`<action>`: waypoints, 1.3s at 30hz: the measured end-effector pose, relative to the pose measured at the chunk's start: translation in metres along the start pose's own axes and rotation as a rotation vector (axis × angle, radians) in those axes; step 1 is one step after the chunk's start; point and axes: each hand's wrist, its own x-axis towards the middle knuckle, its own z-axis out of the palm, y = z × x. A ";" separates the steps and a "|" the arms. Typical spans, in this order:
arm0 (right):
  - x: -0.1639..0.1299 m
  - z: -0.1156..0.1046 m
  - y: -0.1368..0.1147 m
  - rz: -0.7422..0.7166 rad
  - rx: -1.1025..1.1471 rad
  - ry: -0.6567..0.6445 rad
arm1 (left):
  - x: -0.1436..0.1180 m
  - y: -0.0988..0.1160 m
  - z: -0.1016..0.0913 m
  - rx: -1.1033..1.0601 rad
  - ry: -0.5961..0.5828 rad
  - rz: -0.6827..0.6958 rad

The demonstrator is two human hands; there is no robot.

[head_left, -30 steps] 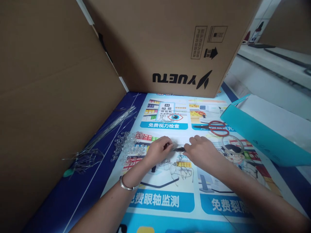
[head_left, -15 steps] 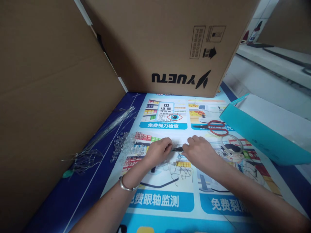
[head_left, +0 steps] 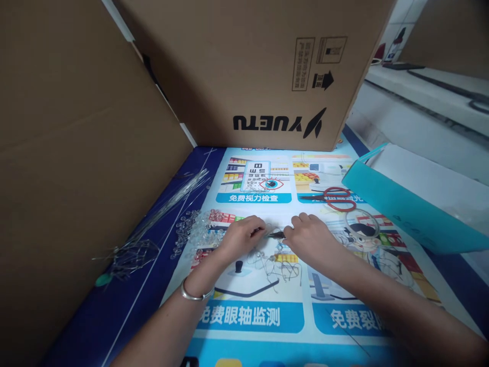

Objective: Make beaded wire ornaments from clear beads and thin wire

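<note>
My right hand (head_left: pixel 311 239) is closed around a pair of pliers whose dark, narrow jaws (head_left: pixel 276 235) point left. My left hand (head_left: pixel 242 237) is pinched closed at the tips of those jaws, on what looks like a thin wire (head_left: pixel 270 226); the held part is mostly hidden by the fingers. Below the hands lies a loose tangle of thin wire with small clear beads (head_left: pixel 280 270). Just left of my left hand spreads a pile of clear beads (head_left: pixel 196 232).
A bundle of straight wires (head_left: pixel 175 199) and a wire cluster (head_left: pixel 135 255) lie at left. Red-handled scissors (head_left: pixel 340 199), a clear ring-shaped coil (head_left: pixel 362 224) and a turquoise box (head_left: pixel 405 209) are at right. Cardboard (head_left: pixel 267 66) stands behind and along the left.
The view has shifted slightly, so everything sits a little further left. Both hands keep the same hold, with the pliers' jaws still at the left fingertips.
</note>
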 end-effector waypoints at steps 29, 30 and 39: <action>0.019 -0.002 0.019 -0.245 -0.071 0.020 | 0.002 -0.010 0.006 -0.028 -0.101 -0.081; 0.021 -0.002 0.020 -0.266 -0.081 0.016 | 0.002 -0.010 0.005 -0.029 -0.115 -0.077; 0.031 -0.006 0.025 -0.435 -0.143 0.045 | 0.003 -0.009 0.002 -0.067 -0.182 -0.079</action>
